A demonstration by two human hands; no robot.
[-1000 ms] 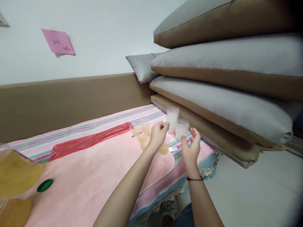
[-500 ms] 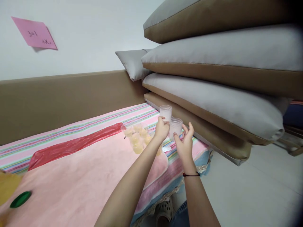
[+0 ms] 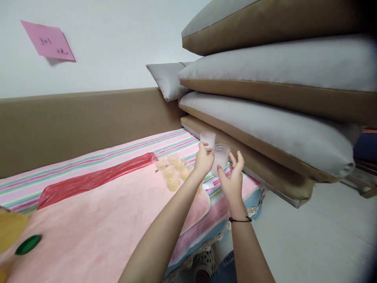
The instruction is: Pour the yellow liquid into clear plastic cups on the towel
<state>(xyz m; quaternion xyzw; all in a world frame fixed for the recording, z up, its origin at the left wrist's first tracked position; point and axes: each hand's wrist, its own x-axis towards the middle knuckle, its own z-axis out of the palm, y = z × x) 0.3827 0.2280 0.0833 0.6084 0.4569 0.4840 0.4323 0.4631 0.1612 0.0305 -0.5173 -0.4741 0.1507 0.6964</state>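
My left hand (image 3: 204,160) is closed on a clear plastic cup (image 3: 207,138) with whitish, cloudy contents or walls. Close beside it, a second clear plastic cup (image 3: 220,156) sits between the thumb and lower fingers of my right hand (image 3: 232,179), whose upper fingers stretch out away from the rim. The left fingertips reach the gap between the two cups. Left of my hands, several clear cups with pale yellow contents (image 3: 172,182) stand grouped on a pink mat (image 3: 112,220). My left forearm partly hides the group.
A red plastic strip (image 3: 94,179) lies along the mat's back edge on a striped cloth (image 3: 165,142). Large stacked cushions (image 3: 265,118) rise at the right. A green oval (image 3: 28,245) and a yellow shape (image 3: 11,231) show at lower left. A pink note (image 3: 48,41) is on the wall.
The view has shifted slightly, so most things appear a little further right. The right-hand cup has risen slightly beside the other cup. Both hands keep nearly the same pose.
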